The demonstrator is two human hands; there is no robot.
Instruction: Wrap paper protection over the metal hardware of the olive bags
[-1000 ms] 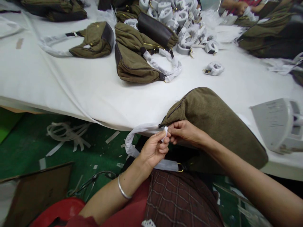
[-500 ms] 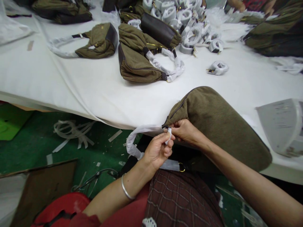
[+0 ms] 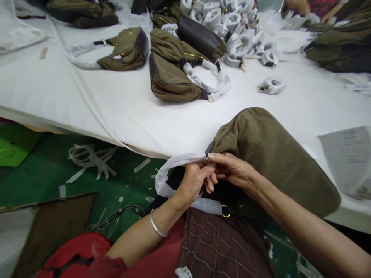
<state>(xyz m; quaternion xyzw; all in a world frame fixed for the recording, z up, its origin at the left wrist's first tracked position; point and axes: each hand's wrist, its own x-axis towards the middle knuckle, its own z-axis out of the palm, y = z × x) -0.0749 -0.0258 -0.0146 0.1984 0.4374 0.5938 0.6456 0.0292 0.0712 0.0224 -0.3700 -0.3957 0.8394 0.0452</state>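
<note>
An olive handbag (image 3: 278, 158) lies on its side at the table's front edge, part of it overhanging. Its strap (image 3: 164, 173), wrapped in white paper, loops out to the left and back under my hands. A gold ring (image 3: 225, 211) shows at the strap's lower end. My left hand (image 3: 197, 179) is closed by the strap's upper end, fingertips pinched together. Against it, my right hand (image 3: 233, 168) pinches at the spot where strap and bag meet. Fingers hide whatever small part lies between them.
Behind, on the white table (image 3: 116, 104), lie more olive handbags (image 3: 176, 83) and a heap of wrapped rolled straps (image 3: 240, 42). One rolled strap (image 3: 272, 85) sits apart. A grey marked sheet (image 3: 350, 158) is at right. A co-worker's hands (image 3: 301, 7) show at the far edge.
Both hands have closed together at the strap's end, and the white bit that showed in my left fingers is now hidden. The view has shifted slightly, moving the scene a little rightward.
</note>
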